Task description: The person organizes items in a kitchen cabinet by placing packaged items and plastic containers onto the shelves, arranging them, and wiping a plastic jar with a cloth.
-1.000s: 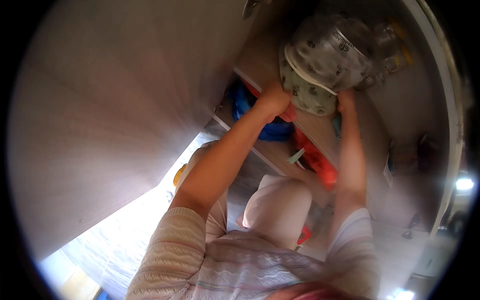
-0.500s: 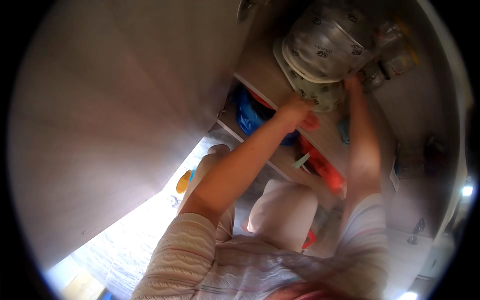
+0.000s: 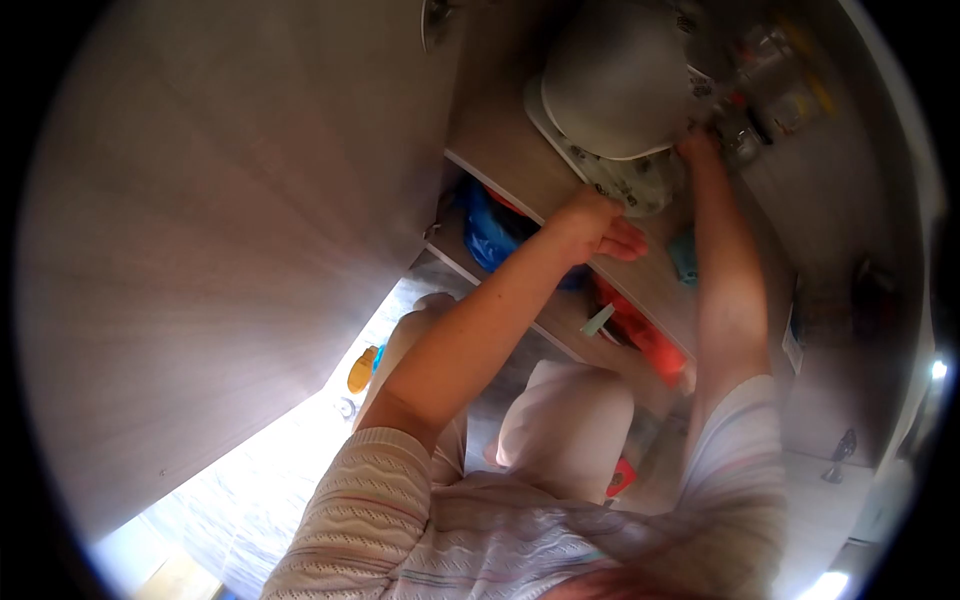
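Note:
A large rounded pale container (image 3: pixel 615 95) with dark printed lettering on its right side stands on the cupboard shelf. Under it lies a flat, pale printed sheet or base (image 3: pixel 640 185). At the front edge of that base is my left hand (image 3: pixel 598 228), its lower fingers stretched out over the shelf edge and its thumb side by the print. My right hand (image 3: pixel 699 147) reaches to the container's right side, where its fingertips are partly hidden. Close beside it are small clear jars or packets (image 3: pixel 742 143).
A big cupboard door (image 3: pixel 240 240) stands open on the left. On the lower shelf (image 3: pixel 560 335) are a blue plastic bag (image 3: pixel 490 230) and a red bag (image 3: pixel 645 340). A teal item (image 3: pixel 684 255) sits near my right forearm. My knees are close below the shelves.
The container has turned, so its printed lettering now sits at the right and a plain side faces me. My left hand's lower fingers have straightened. My right hand stays at the container's side.

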{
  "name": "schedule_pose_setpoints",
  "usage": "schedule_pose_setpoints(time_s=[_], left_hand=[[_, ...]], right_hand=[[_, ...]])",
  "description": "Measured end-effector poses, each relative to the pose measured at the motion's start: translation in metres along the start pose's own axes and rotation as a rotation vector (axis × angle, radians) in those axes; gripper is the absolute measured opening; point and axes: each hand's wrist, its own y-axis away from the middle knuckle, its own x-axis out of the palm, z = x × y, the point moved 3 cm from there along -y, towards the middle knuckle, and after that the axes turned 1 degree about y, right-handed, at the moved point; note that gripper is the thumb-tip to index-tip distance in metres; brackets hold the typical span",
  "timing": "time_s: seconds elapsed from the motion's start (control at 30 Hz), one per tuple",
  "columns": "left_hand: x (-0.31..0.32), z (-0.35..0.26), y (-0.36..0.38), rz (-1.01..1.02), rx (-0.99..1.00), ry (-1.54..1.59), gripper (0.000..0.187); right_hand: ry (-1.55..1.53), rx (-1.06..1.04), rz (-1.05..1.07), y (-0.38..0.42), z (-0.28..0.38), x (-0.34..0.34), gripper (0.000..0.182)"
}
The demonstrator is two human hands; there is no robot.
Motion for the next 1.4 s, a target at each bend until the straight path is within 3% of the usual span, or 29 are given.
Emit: schedule_pose_setpoints(time_s=[0.17, 0.27, 0.4, 0.53, 0.77, 1.07, 1.4], left_hand=[[-0.001, 0.005, -0.002, 0.05, -0.047, 0.016, 0.029], [0.002, -0.008, 0.019, 0.031, 0.033, -0.178, 0.031], [-0.016, -0.02, 0.021, -0.119, 0.153, -0.229, 0.031], [-0.007, -0.028, 0.025, -0.223, 0.218, -0.242, 0.029], [-0.009, -0.03, 0.029, -0.336, 0.362, -0.255, 0.026], [-0.019, -0.029, 0.018, -0.338, 0.441, -0.265, 0.026], [-0.022, -0.033, 0.02, -0.312, 0.449, -0.271, 0.026]], right_hand=[[-0.265, -0.017, -0.031, 0.02, 0.012, -0.014, 0.065], [-0.543, -0.039, -0.048, 0.044, 0.024, -0.026, 0.064], [-0.958, -0.053, -0.02, 0.078, 0.036, -0.043, 0.061], [-1.182, -0.07, -0.006, 0.095, 0.048, -0.06, 0.059], [-1.331, -0.148, -0.021, 0.103, 0.078, -0.087, 0.056], [-1.392, -0.238, -0.006, 0.108, 0.094, -0.105, 0.051], [-1.262, -0.138, -0.017, 0.129, 0.08, -0.106, 0.043]])
